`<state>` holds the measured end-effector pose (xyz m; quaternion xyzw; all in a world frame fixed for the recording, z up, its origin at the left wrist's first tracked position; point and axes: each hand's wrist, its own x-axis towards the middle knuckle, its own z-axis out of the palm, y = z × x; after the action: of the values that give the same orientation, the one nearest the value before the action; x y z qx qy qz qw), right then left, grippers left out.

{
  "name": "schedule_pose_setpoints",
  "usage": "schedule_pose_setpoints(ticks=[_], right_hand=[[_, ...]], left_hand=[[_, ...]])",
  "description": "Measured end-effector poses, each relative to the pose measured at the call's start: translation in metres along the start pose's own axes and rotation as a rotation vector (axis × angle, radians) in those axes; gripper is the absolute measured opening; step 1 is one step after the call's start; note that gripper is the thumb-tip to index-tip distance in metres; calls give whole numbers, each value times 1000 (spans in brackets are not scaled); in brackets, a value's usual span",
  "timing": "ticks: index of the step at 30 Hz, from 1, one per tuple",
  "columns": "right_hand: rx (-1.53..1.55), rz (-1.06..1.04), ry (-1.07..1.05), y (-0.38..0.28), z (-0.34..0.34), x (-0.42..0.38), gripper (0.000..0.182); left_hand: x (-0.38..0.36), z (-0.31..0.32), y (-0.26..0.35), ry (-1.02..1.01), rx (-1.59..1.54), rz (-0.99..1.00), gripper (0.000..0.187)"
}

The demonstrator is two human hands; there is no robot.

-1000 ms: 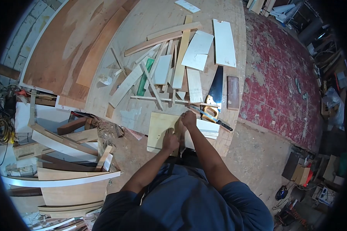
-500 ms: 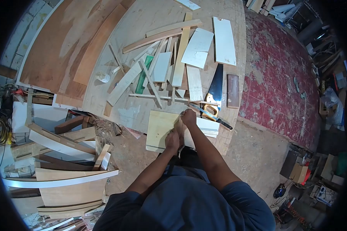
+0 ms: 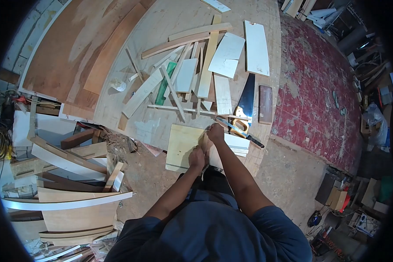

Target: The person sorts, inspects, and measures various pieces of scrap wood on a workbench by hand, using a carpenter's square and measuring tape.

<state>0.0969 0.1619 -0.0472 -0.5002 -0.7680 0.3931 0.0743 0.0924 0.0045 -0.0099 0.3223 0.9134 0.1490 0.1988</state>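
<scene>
My left hand is closed at the lower right part of a pale yellow board at the table's near edge. My right hand is closed a little farther up and to the right, on the far end of a small wooden piece between both hands. What my fingers grip is too small to make out. Right of my right hand lie white boards, a knife-like tool with a black handle and a handsaw with a yellowish handle.
Wood strips, white panels and a green piece lie scattered on the wooden table. A reddish-brown block lies right of the saw. Boards are piled at the left. Red flooring extends to the right.
The view has shifted slightly. Both hands stay at nearly the same place on the wood, with no clear change in their grip.
</scene>
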Motion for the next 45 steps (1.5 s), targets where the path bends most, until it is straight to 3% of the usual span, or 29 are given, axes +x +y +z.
schedule_pose_setpoints(ticks=[8,11,13,16,26,29,31,35,37,41,43,45], right_hand=[[-31,1,-19,-2,-1,0,14],[-26,-8,-18,-1,-2,-2,14],[-24,-22,-18,1,0,-1,15],[-39,-25,-22,3,2,-1,16],[105,-87,-53,3,-3,-11,15],[70,-100,-57,2,-4,-11,15],[19,-104,-82,2,-4,-8,15],[-89,-145,-134,-1,-4,4,14],[-125,-168,-170,2,-1,11,14],[-123,-172,-217,3,-1,13,14],[-97,-169,-237,0,-7,13,14],[-147,-282,-275,-1,-11,12,15]], left_hand=[[0,8,-3,-103,37,2,37],[-12,-6,10,-115,61,52,47],[-22,-4,7,-100,113,247,62],[-23,-8,6,-154,161,254,66],[-6,-24,7,-229,171,355,56],[-8,-11,7,-92,260,438,58],[-7,-12,12,-306,521,459,59],[-6,12,-7,-94,235,491,69],[-4,-15,3,-273,2,395,70],[-3,-36,4,-327,-75,374,64],[-4,-36,-4,-56,104,599,65],[1,-39,-18,-140,36,624,63]])
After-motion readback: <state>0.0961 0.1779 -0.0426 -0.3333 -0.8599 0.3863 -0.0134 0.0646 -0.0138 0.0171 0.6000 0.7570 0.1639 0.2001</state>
